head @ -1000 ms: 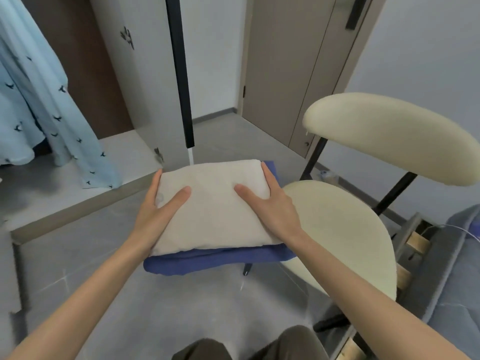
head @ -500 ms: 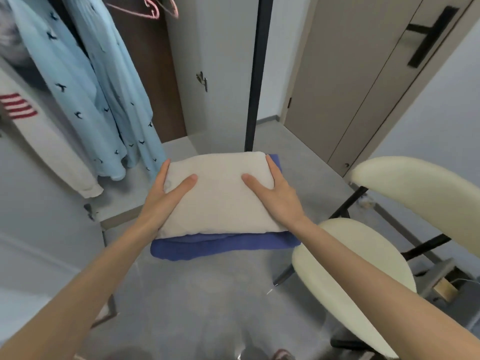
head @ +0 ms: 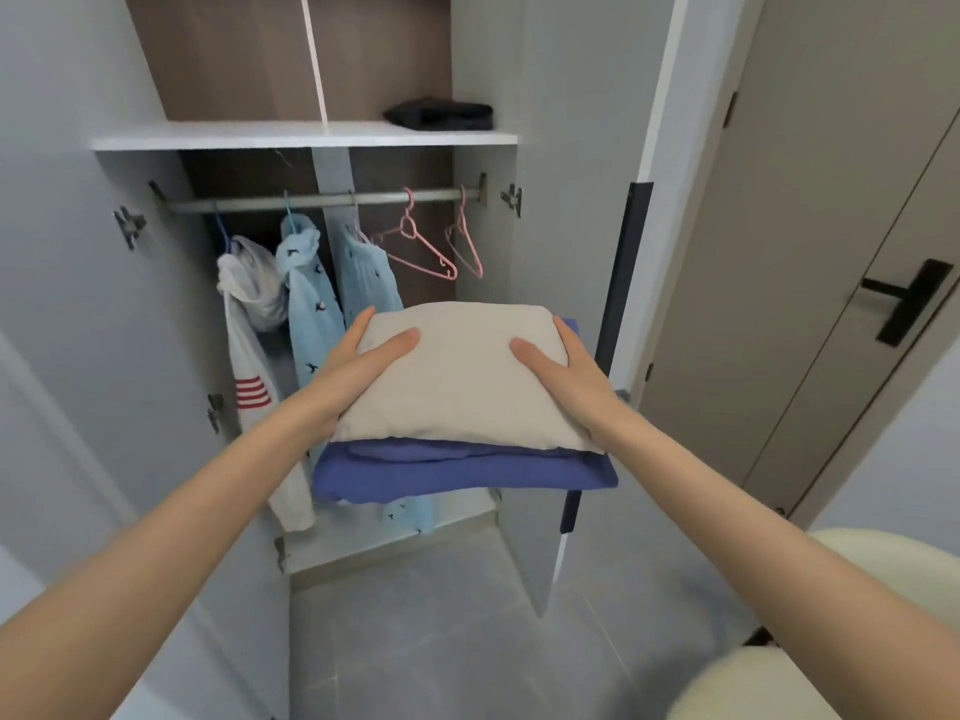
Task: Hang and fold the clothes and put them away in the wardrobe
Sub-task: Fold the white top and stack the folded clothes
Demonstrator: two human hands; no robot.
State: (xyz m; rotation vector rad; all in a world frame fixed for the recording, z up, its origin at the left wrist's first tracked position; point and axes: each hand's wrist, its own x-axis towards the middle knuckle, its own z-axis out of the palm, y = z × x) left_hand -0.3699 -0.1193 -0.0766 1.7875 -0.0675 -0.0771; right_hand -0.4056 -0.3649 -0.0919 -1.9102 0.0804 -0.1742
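Hands (head: 358, 371) (head: 569, 381) astride level stack (head: 457, 376), seemingly crosswise

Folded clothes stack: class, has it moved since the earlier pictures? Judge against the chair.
Yes. The folded clothes stack has left the cream chair and is held before the open wardrobe.

Bare left hand (head: 358, 374), right hand (head: 569, 376) (forearms too).

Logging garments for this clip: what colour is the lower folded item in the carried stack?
Blue; the lower folded item shows best in the head view.
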